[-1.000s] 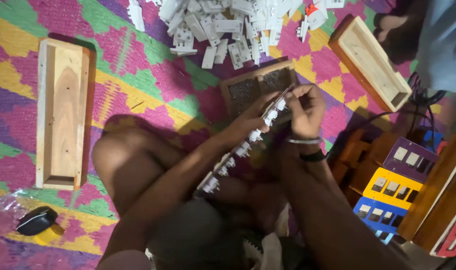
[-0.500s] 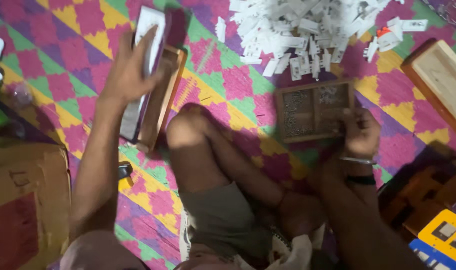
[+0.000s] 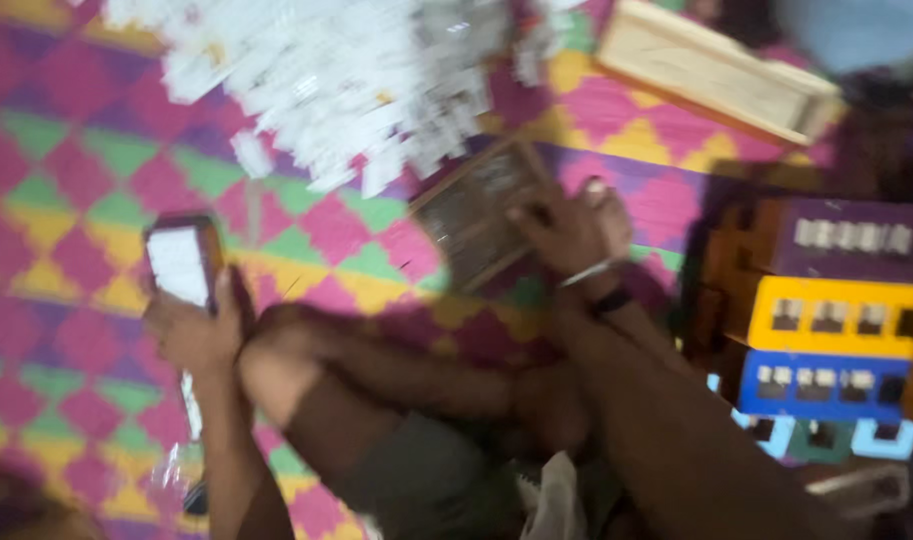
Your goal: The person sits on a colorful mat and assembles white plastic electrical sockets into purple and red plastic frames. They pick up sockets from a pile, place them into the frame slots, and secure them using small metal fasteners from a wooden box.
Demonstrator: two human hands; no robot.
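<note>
Two hands work above a pink, green and yellow patterned mat (image 3: 66, 180): left hand (image 3: 191, 335) curled around a long white strip in a wooden holder (image 3: 181, 265); right hand (image 3: 571, 230), fingers bent, pressing a dark wooden-framed tray (image 3: 471, 220). Beyond, near the mat's far edge, lies a pile of small white plastic pieces (image 3: 346, 70).

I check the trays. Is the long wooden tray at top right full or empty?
Empty: the tray shows only bare pale wood inside.
</note>
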